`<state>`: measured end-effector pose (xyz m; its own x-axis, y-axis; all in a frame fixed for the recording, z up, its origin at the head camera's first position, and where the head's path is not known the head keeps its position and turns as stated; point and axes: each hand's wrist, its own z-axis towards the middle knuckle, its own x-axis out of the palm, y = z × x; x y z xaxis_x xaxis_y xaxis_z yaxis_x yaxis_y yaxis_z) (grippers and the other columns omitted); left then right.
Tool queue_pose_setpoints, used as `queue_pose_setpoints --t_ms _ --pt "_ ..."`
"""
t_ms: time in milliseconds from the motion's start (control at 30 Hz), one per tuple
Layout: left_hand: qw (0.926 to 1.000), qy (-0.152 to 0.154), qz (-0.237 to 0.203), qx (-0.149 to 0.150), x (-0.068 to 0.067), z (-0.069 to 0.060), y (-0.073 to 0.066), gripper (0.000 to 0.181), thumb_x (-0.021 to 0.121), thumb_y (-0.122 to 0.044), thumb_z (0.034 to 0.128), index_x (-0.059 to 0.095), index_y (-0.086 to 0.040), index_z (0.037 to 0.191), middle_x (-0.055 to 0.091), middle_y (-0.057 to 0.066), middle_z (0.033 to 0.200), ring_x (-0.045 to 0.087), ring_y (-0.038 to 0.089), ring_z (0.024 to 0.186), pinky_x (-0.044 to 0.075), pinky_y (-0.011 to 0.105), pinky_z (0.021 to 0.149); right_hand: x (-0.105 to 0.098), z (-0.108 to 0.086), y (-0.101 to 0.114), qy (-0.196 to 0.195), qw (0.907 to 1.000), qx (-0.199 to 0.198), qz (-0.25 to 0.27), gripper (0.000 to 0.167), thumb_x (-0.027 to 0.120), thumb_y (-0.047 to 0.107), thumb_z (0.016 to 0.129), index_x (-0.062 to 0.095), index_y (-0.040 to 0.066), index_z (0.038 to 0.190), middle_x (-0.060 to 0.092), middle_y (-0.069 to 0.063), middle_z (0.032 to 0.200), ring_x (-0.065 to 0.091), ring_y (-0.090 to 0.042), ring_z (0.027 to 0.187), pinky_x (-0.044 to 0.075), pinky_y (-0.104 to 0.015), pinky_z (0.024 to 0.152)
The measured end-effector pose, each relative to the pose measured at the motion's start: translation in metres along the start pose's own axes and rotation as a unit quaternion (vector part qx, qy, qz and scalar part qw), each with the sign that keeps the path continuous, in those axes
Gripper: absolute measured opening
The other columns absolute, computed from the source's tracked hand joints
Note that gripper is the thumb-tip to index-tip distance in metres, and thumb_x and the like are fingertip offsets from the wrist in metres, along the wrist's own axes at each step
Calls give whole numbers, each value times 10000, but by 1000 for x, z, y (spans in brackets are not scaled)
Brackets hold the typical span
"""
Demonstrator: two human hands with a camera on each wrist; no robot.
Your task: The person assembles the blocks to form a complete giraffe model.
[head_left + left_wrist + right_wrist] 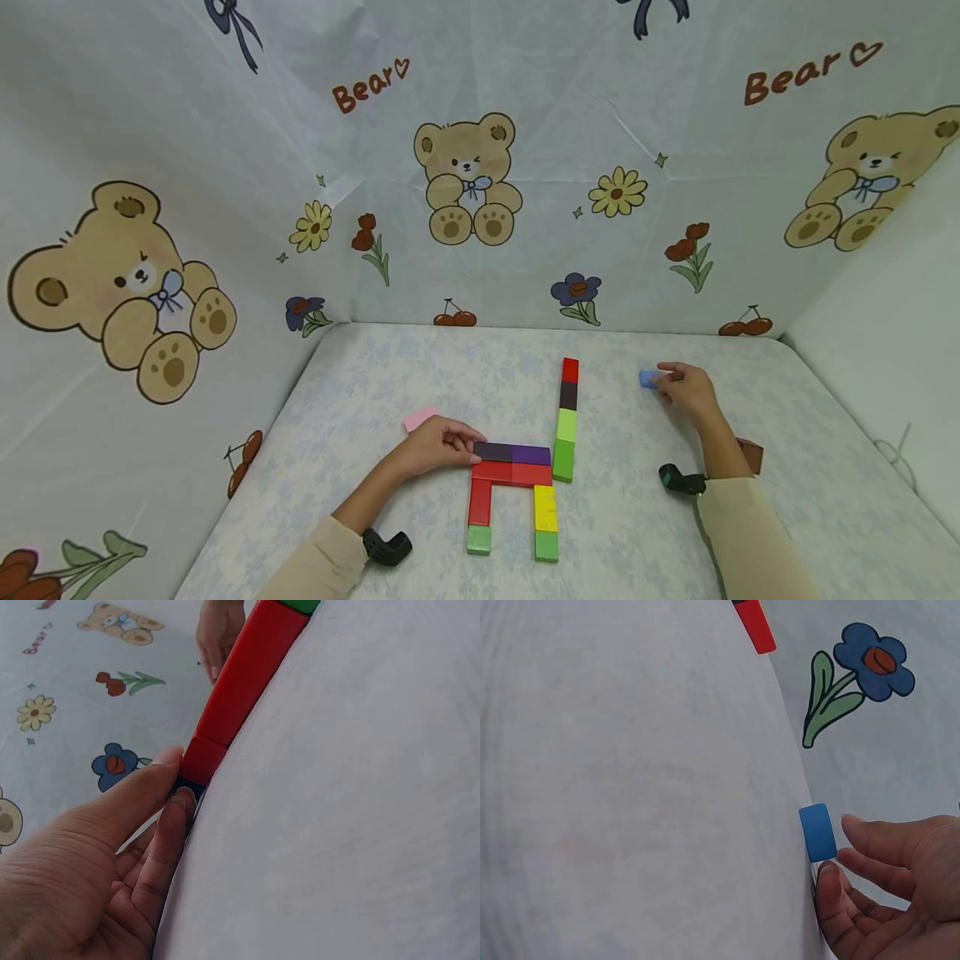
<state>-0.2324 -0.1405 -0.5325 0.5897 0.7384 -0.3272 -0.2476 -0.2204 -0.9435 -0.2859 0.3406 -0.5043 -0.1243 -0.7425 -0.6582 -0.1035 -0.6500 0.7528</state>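
My left hand (438,443) pinches the left end of a dark block (492,452) between thumb and forefinger. That block lies beside a purple block (531,455), along a row of red blocks (512,474). In the left wrist view, the left thumb and fingertip (180,799) meet at the end of the row. Over at the right, my right hand (686,390) is at a small blue block (647,379) on the table. The right wrist view shows the thumb apart from the blue block (818,832), with other fingertips close to its lower end.
Below the red row stand two legs, one red block (480,502) over green, one yellow block (546,508) over green. A column of green, dark and red blocks (567,417) rises at the right. A pink block (420,417) and a brown block (750,456) lie near the arms.
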Motion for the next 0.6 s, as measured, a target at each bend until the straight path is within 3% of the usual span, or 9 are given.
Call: queue_pose_setpoints --t_ms 300,600 --pt "10000 -6 26 -18 0 -1 0 300 838 -124 853 775 -102 1146 717 16 848 665 117 751 557 262 705 2 1 -2 82 9997 -177 -115 387 625 106 996 595 -103 1322 648 -164 947 554 -178 714 457 -272 589" --pt "9999 -11 69 -76 -1 1 2 296 841 -138 853 779 -130 1142 722 18 848 673 133 756 558 268 705 1 0 -4 130 9998 86 -106 394 652 155 997 606 -87 1306 634 -148 969 557 -210 790 477 -269 639"
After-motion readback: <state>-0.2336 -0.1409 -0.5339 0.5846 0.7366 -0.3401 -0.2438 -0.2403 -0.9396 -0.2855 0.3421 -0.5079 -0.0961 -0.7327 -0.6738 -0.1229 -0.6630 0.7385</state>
